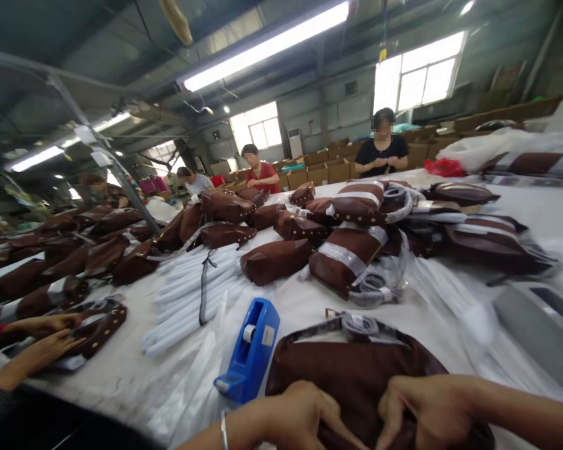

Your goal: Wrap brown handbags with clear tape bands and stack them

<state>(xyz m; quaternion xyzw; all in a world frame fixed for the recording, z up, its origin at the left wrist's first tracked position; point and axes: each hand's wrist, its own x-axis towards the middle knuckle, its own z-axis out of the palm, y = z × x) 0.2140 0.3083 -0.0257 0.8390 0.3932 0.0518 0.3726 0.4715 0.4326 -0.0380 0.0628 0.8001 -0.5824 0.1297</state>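
A dark brown leather handbag (338, 362) lies on the table right in front of me. Its strap, with a buckle and a wrapped coil (359, 324), rests along the far edge. Both of my hands grip the near side of the bag, close together. My left hand (304, 412), below a silver bangle (224, 430), has its fingers closed on the leather. My right hand (426, 406) pinches the leather just to the right. The fingertips point toward each other, partly cut off by the lower frame edge. A blue tape dispenser (251, 356) stands left of the bag.
White rolled tubes (192, 294) tied with a black band lie left of centre. Several brown bags (342, 256) are piled beyond, some taped. Clear plastic bags (450, 312) lie to the right near a grey box (539, 337). A co-worker's hands (51, 344) handle another bag at left.
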